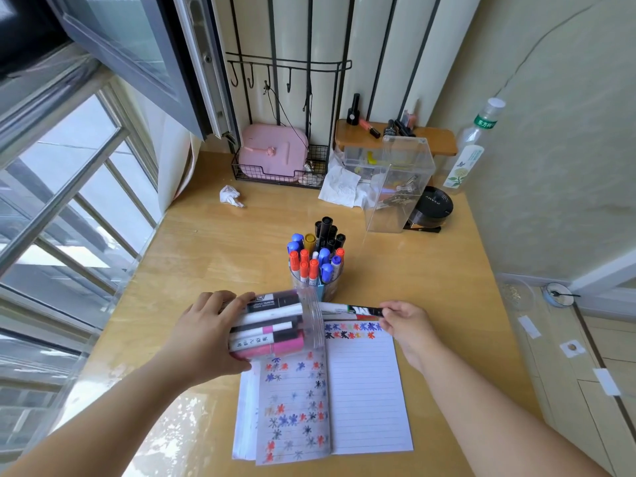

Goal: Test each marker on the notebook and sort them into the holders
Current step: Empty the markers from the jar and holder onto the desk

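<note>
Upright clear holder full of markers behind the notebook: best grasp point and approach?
Probably grip the clear holder round its lower wall, coming in level from its right side. Marker caps crowd the open top, so a top-down grasp is blocked, and the left hand with the tipped holder sits close in front-left.

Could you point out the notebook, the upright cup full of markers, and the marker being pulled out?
Notebook (pixel 364 390), head view: blank lined part of its right page.
Marker cup (pixel 318 259), head view: the capped marker tops standing in it.
Pulled marker (pixel 358 309), head view: its barrel, left of the right hand's fingers.
</note>
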The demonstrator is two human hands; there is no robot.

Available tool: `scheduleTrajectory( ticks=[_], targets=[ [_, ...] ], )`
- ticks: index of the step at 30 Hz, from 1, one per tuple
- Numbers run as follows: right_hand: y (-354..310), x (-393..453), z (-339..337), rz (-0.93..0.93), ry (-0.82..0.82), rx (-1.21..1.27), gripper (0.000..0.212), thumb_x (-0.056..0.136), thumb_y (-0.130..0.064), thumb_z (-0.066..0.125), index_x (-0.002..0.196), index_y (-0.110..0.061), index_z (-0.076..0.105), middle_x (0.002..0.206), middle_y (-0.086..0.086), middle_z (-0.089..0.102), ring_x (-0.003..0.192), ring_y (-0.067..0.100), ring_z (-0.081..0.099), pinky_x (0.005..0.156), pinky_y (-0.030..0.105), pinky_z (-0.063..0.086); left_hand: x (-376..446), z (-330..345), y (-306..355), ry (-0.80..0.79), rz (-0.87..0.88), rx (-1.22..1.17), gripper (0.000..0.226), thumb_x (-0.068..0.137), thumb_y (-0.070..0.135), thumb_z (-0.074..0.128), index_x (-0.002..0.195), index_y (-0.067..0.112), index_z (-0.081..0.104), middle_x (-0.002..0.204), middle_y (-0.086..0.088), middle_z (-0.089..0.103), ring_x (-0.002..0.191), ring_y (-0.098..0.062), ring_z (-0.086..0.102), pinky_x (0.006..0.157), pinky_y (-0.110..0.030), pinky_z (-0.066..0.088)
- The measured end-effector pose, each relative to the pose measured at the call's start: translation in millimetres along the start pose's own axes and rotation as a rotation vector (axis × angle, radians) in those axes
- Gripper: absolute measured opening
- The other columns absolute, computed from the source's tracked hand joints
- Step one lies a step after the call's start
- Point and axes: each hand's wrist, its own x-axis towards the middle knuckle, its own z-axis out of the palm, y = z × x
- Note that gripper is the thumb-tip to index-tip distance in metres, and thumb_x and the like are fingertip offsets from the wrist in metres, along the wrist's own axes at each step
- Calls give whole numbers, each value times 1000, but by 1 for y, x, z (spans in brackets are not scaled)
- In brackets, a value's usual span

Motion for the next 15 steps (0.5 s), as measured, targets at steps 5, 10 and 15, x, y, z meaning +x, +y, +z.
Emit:
scheduleTrajectory(
  ticks=[5, 10, 15],
  targets=[
    [6, 4, 15, 36, 76, -68, 28, 96, -2, 48, 123, 4, 55, 115, 16, 61, 103, 29, 60, 87, 28, 44, -2, 0, 0, 15, 5, 0, 106, 28, 55, 76, 124, 25, 44, 100, -4, 61, 86, -29, 59, 65, -37, 53],
    [4, 2, 26, -60, 34, -321, 58, 91, -17, 61, 144, -10, 36, 139, 10, 48, 121, 21, 50, 92, 26, 40, -4, 2, -3, 21, -2, 24, 104, 28, 54, 74, 124, 25, 44, 100, -5, 61, 87, -30, 59, 67, -39, 54],
    [-13, -5, 46, -173, -131, -453, 98, 79, -27, 74, 151, -25, 8, 141, 0, 40, 117, 19, 53, 98, 36, 45, -7, 0, -6, 20, -32, 30, 106, 27, 56, 75, 124, 24, 45, 100, -4, 61, 87, -28, 60, 66, -37, 54]
  ],
)
